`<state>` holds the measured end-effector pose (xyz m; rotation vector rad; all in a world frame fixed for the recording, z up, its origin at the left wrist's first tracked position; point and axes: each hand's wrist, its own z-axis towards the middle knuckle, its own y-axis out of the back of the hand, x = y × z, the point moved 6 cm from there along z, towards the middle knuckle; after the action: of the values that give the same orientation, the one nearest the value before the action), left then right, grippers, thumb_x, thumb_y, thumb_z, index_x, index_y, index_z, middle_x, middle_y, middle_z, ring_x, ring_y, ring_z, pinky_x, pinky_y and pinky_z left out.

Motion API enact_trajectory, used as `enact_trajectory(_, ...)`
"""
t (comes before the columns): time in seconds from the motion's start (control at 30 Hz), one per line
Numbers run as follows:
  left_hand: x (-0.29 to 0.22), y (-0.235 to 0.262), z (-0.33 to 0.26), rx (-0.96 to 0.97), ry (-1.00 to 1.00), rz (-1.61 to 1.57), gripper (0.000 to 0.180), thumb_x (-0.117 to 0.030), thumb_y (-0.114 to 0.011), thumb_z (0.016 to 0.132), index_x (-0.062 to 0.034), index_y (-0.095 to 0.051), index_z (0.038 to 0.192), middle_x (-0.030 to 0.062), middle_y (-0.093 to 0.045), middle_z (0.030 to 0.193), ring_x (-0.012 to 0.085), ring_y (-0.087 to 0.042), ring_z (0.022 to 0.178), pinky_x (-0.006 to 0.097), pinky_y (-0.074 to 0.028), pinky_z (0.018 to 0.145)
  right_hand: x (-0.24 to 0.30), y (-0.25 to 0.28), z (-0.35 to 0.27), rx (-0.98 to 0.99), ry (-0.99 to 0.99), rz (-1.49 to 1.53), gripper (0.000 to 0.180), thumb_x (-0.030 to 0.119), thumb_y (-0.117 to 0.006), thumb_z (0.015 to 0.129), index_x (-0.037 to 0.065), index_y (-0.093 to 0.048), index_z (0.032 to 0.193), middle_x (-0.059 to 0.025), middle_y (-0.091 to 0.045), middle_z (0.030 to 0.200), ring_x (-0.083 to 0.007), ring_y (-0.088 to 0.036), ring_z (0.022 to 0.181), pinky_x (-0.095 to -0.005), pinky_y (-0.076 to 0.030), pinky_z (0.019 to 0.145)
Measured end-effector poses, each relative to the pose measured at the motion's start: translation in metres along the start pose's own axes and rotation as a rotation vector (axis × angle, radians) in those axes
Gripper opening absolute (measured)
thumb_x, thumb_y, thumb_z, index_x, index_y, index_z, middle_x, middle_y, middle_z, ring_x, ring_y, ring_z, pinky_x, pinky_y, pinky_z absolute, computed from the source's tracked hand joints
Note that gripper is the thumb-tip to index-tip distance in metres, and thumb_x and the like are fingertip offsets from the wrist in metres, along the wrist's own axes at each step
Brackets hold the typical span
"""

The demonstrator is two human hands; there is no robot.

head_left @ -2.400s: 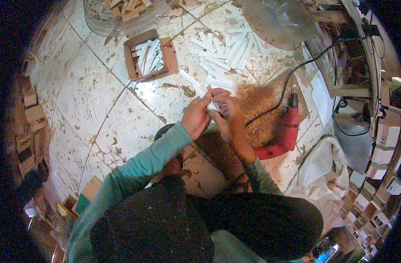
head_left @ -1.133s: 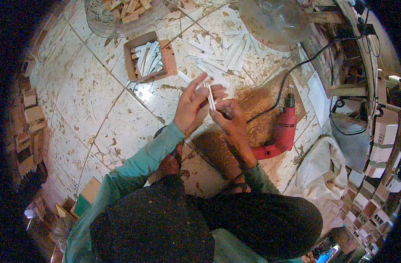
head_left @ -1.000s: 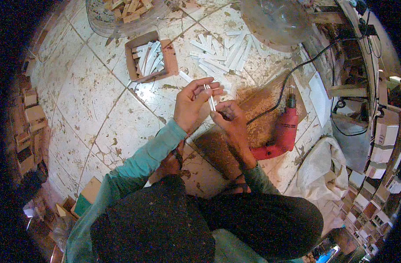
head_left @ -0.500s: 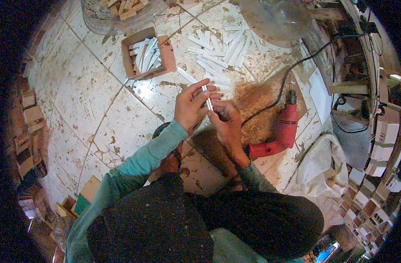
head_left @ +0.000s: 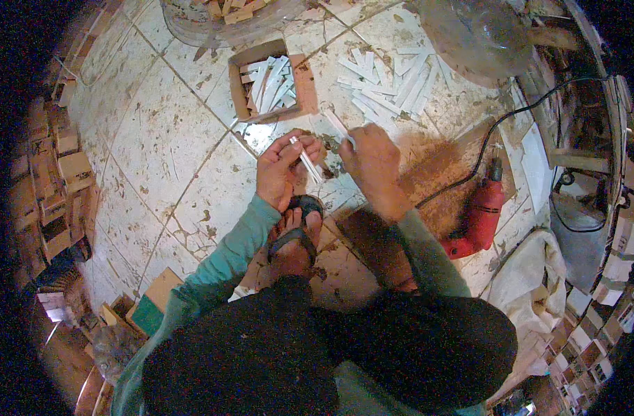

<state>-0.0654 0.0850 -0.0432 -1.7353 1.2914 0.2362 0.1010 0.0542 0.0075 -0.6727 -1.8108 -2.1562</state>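
The hands have parted: left hand [head_left: 284,170] pinches a thin white wooden strip [head_left: 307,159]; right hand [head_left: 374,161] grips another near the open cardboard box [head_left: 304,87], partly filled, with loose strips [head_left: 390,80] left beside it.

Matt white wooden strip [head_left: 307,161], worn glazed floor tiles [head_left: 157,132], glossy red plastic drill [head_left: 478,219].

On the floor [head_left: 157,139], a box [head_left: 300,87] holding strips lies ahead of the left hand [head_left: 281,170]; loose strips [head_left: 386,83] lie right of it. A drill [head_left: 478,220] lies right of the right hand [head_left: 374,163], on sawdust [head_left: 438,177].
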Motion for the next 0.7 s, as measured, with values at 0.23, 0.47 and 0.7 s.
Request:
enact_trajectory(0.23, 0.017, -0.041, 0.006, 0.105, 0.045, 0.005, 0.036, -0.004, -0.056, 0.092, 0.0072, -0.046, 0.125, 0.0217, -0.06, 0.116, 0.0272, -0.065, 0.098, 0.034, -0.055, 0.086, -0.012, 0.015, -0.052, 0.223, -0.362, 0.472, 0.02, 0.016, -0.068, 0.083, 0.003, -0.071, 0.098, -0.0093, -0.069, 0.085, -0.0138, -0.063, 0.074, -0.0268, -0.05, 0.069)
enact_trajectory(0.47, 0.021, -0.06, -0.004, 0.135, 0.039, 0.047, 0.036, -0.003, -0.055, 0.092, 0.0078, -0.047, 0.125, 0.0215, -0.059, 0.118, 0.0323, -0.061, 0.109, 0.038, -0.053, 0.092, -0.022, 0.015, -0.061, 0.253, -0.428, 0.6, 0.022, 0.02, -0.069, 0.082, 0.002, -0.071, 0.095, -0.0098, -0.068, 0.081, -0.017, -0.062, 0.072, -0.0286, -0.048, 0.067)
enact_trajectory(0.7, 0.025, -0.059, -0.002, 0.124, -0.016, 0.183, 0.033, -0.001, -0.056, 0.091, 0.0071, -0.05, 0.122, 0.0186, -0.062, 0.112, 0.0273, -0.065, 0.1, 0.034, -0.056, 0.084, -0.021, 0.017, -0.059, 0.19, -0.355, 0.532, 0.024, 0.021, -0.071, 0.08, 0.004, -0.071, 0.097, -0.0134, -0.066, 0.085, -0.0217, -0.064, 0.08, -0.0338, -0.05, 0.07)
